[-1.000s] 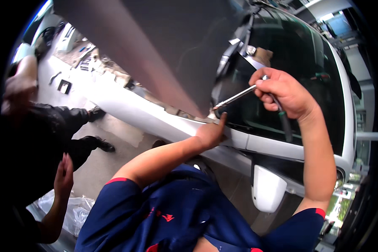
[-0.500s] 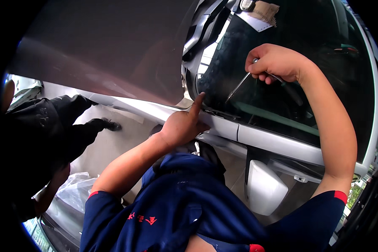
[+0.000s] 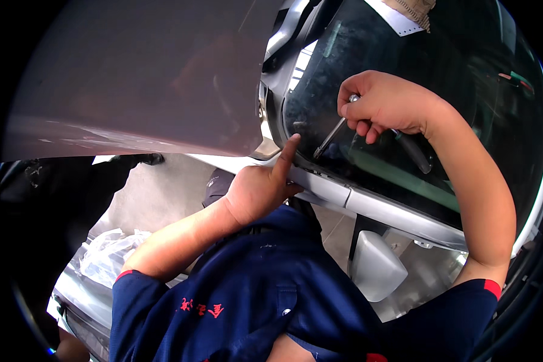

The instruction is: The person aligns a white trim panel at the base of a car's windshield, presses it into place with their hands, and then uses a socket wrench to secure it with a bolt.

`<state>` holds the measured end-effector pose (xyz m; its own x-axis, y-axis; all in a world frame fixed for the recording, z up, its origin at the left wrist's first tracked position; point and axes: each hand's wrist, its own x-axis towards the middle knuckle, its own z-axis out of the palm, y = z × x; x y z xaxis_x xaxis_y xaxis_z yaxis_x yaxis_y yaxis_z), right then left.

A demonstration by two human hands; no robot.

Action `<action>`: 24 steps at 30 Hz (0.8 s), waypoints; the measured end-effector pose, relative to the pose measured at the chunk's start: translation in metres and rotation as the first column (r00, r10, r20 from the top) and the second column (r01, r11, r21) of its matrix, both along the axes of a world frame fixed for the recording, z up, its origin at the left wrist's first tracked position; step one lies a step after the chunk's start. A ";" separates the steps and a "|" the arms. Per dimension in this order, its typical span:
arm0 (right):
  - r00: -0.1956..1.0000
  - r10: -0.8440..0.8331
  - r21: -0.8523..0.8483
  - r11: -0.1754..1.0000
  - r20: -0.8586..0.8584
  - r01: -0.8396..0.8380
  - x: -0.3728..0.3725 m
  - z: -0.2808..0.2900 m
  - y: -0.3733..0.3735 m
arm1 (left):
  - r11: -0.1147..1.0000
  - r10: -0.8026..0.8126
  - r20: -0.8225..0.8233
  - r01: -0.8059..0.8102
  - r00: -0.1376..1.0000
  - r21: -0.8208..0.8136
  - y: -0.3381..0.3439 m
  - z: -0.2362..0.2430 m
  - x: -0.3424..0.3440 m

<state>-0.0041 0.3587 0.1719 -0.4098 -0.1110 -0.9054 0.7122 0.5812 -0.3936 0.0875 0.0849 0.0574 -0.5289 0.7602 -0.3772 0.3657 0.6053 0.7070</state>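
Moved nearer the left hand's forefinger (image 3: 286,155) since half a second ago, the wrench (image 3: 332,137) slants down over the windshield (image 3: 458,54) from the right hand (image 3: 383,104), curled around its top, while the left hand (image 3: 256,188) points beside the wrench's tip, hood (image 3: 145,72) to its upper left, other fingers too hidden to tell what they hold.

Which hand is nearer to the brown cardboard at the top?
Right. The right hand is below the brown cardboard in the view; the left hand is farther away, toward lower left.
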 end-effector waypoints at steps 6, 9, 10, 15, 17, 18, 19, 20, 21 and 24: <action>0.999 0.041 -0.005 0.999 0.031 -0.041 -0.007 -0.003 -0.006 | 0.995 0.035 -0.055 -0.029 0.998 0.098 -0.003 -0.002 0.004; 0.998 0.050 0.005 0.999 0.025 -0.050 -0.010 -0.002 -0.008 | 0.998 0.028 -0.039 -0.026 0.999 0.062 -0.004 -0.003 0.004; 0.998 0.049 0.007 0.999 0.041 -0.049 -0.011 -0.001 -0.008 | 0.994 0.038 -0.074 -0.030 0.997 0.109 -0.004 -0.005 0.005; 0.985 0.121 0.076 0.988 0.124 -0.131 -0.025 0.005 -0.017 | 0.995 0.036 -0.071 -0.029 0.997 0.096 -0.003 -0.006 0.005; 0.882 0.395 0.169 0.880 0.258 -0.443 -0.037 0.003 -0.018 | 0.999 0.019 -0.041 -0.018 0.999 0.044 -0.002 -0.006 0.005; 0.883 0.391 0.165 0.883 0.260 -0.439 -0.040 0.001 -0.019 | 0.994 0.041 -0.080 -0.032 0.996 0.106 -0.003 -0.009 0.006; 0.841 0.470 0.163 0.838 0.267 -0.520 -0.043 -0.001 -0.020 | 0.984 0.067 -0.117 -0.046 0.991 0.172 -0.003 -0.011 0.007; 0.792 0.545 0.160 0.786 0.275 -0.597 -0.045 -0.001 -0.023 | 0.984 0.064 -0.113 -0.043 0.992 0.174 -0.002 -0.012 0.007; 0.760 0.579 0.184 0.746 0.294 -0.640 -0.047 0.000 -0.027 | 0.981 0.066 -0.128 -0.040 0.990 0.192 -0.002 -0.012 0.007; 0.690 0.640 0.191 0.671 0.338 -0.716 -0.055 -0.003 -0.030 | 0.982 0.055 -0.127 -0.031 0.990 0.187 -0.002 -0.009 0.003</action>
<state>-0.0588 0.3289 0.1691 -0.1080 0.0018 -0.9942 0.1164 0.9931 -0.0109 0.0908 0.0831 0.0485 -0.5983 0.7855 -0.1581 0.4387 0.4862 0.7557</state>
